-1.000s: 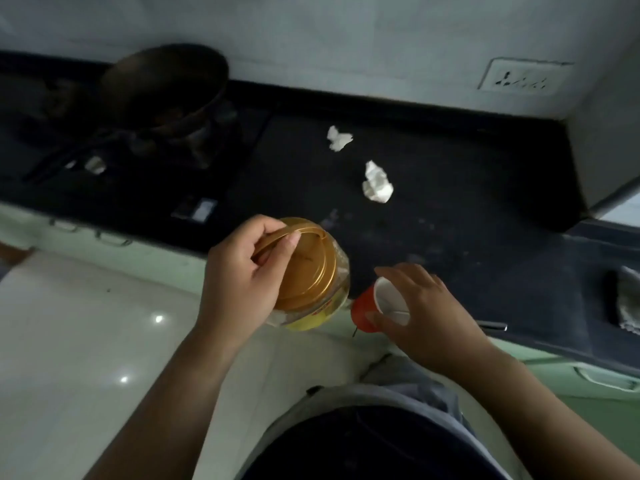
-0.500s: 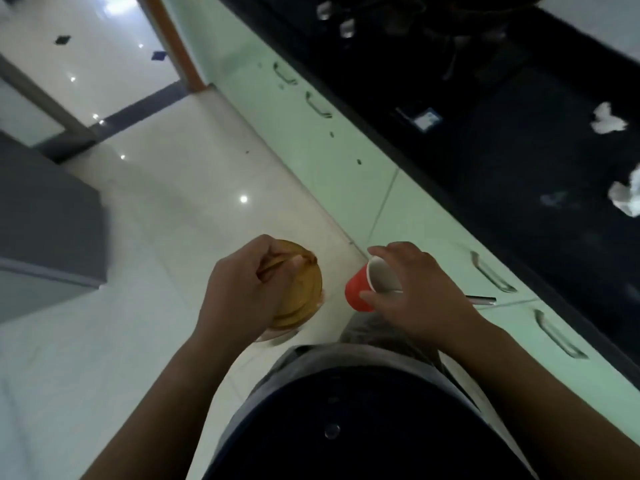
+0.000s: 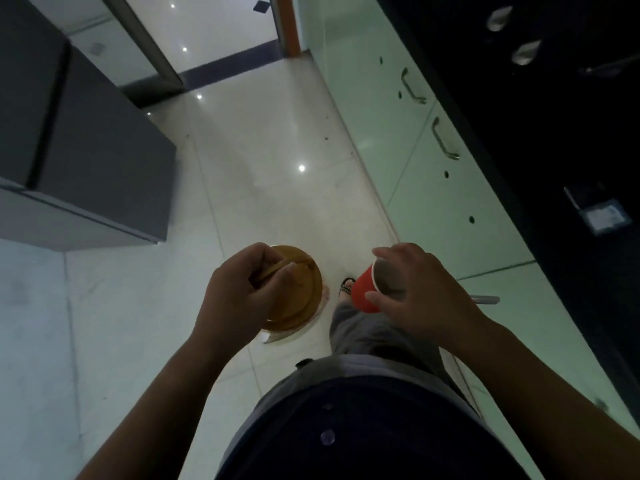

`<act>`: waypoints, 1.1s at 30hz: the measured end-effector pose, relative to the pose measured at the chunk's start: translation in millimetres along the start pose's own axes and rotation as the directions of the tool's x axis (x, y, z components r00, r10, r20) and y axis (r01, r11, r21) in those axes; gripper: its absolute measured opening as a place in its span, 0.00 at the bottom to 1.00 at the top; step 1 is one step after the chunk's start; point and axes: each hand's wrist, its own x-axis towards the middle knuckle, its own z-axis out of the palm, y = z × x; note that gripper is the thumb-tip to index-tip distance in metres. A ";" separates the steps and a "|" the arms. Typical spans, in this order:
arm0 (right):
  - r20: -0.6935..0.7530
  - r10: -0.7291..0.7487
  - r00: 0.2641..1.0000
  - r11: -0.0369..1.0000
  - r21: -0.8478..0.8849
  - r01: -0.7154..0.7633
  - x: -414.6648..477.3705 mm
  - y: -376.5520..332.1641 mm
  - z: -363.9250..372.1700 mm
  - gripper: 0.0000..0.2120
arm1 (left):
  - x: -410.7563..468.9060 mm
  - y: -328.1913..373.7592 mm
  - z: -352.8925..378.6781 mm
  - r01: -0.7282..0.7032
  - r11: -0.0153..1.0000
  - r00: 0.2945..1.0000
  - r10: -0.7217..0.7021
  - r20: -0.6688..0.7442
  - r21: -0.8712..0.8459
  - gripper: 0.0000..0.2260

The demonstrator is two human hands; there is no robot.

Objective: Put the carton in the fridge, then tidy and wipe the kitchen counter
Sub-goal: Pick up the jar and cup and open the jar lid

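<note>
My left hand (image 3: 239, 292) grips the handle on the gold lid of a clear plastic jar (image 3: 299, 299), which hangs over the floor at mid-frame. My right hand (image 3: 419, 292) holds a red paper cup (image 3: 363, 291) by its rim, tilted to the left; something grey and thin (image 3: 485, 299) sticks out past the hand. The dark kitchen counter (image 3: 554, 133) runs along the right edge. No carton shows in this view.
Pale green cabinet fronts (image 3: 433, 174) with metal handles line the right side under the counter. A grey fridge-like cabinet (image 3: 86, 161) stands at the left. Glossy white floor tiles (image 3: 263, 161) stretch ahead to a doorway (image 3: 221, 32). A stove with knobs (image 3: 526, 51) sits on the counter.
The view has swung left from the counter to the floor and doorway. Both hands keep their grips, and the jar and cup have moved away from the counter with me.
</note>
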 end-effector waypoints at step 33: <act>-0.240 0.126 0.963 0.991 0.066 -0.113 507.3 -126.8 -219.3 0.31 | 597.2 37.2 -178.3 -0.247 0.968 0.966 0.244 0.089 0.035 0.05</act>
